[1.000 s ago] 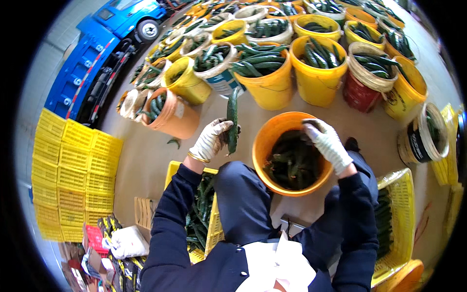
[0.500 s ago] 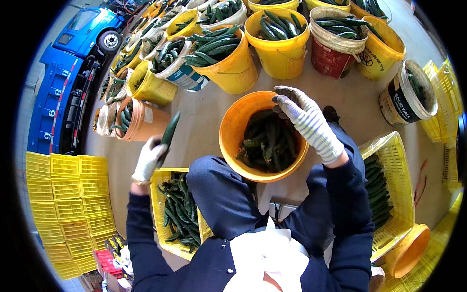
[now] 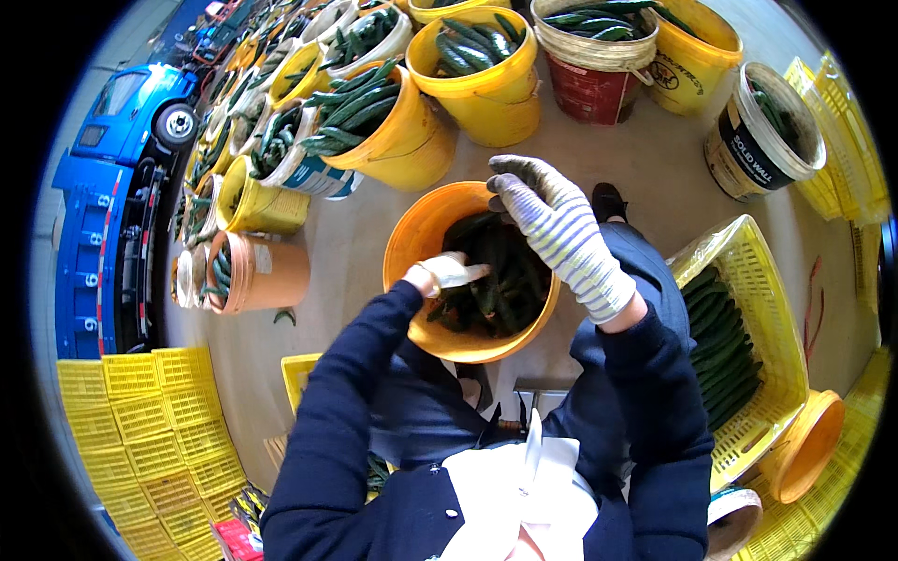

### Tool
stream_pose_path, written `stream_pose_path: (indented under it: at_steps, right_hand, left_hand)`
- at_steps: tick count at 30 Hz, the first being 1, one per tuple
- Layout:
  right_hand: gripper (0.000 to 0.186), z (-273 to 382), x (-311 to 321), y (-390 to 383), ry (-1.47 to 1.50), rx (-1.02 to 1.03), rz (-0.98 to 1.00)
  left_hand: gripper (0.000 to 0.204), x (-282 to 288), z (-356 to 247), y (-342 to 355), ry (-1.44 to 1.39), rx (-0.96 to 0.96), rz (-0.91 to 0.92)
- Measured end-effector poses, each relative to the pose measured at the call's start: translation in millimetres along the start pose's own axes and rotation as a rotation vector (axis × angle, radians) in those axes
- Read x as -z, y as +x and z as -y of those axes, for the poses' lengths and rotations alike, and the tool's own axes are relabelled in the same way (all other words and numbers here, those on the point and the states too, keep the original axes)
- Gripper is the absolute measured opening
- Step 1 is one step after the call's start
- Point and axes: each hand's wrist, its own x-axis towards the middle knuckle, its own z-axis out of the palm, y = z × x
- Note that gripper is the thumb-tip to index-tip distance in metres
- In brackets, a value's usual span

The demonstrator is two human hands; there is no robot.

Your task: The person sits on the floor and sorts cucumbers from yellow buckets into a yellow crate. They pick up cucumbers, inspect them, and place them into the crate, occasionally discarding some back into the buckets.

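Observation:
An orange bucket (image 3: pixel 412 224) between my knees holds dark green cucumbers (image 3: pixel 496 290). My left hand (image 3: pixel 447 273), in a pale glove, reaches into it over the cucumbers, its fingertips partly hidden, so what it grips is unclear. My right hand (image 3: pixel 552 224), in a striped glove with darkened fingers, is raised over the bucket’s far right rim, fingers loosely bent and apart, holding nothing I can see. To my right a yellow crate (image 3: pixel 776 327) holds cucumbers in neat lines. A crate (image 3: pixel 297 374) at my left is mostly covered by my arm and leg.
Several buckets of cucumbers (image 3: pixel 468 93) stand in rows ahead. A pale bucket with black label (image 3: pixel 739 159) stands at front right. Stacked yellow crates (image 3: pixel 154 439) are on the left, beside a blue truck (image 3: pixel 122 122). An orange bucket (image 3: pixel 809 439) tilts behind the right-hand crate.
My left hand, earlier holding a cucumber upright at the left, has moved right and down into the bucket. My right hand stays near the rim. The view has shifted.

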Motion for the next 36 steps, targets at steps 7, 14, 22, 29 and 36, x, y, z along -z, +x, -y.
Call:
stream_pose_path:
  at_steps: [7, 14, 22, 29, 36]
  right_hand:
    - [0.033, 15, -10, -1, -0.090, 0.063, 0.005]
    - [0.030, -1, -6, 8, -0.180, 0.074, -0.003]
    - [0.030, 0, 7, 15, -0.027, -0.014, -0.009]
    - [0.030, 0, 7, 13, 0.004, -0.037, 0.009]
    - [0.036, -48, 10, 25, -0.219, -0.059, -0.070]
  left_hand:
    - [0.091, -102, 77, 120, -0.260, -0.015, -0.031]
    - [0.081, -77, 45, 96, -0.646, -0.148, 0.097]
    - [0.034, 4, 17, -37, -0.878, -0.130, 0.249]
    - [0.032, 42, 35, -120, -1.013, -0.230, 0.210]
    - [0.023, 52, 43, -149, -1.399, -0.288, 0.014]
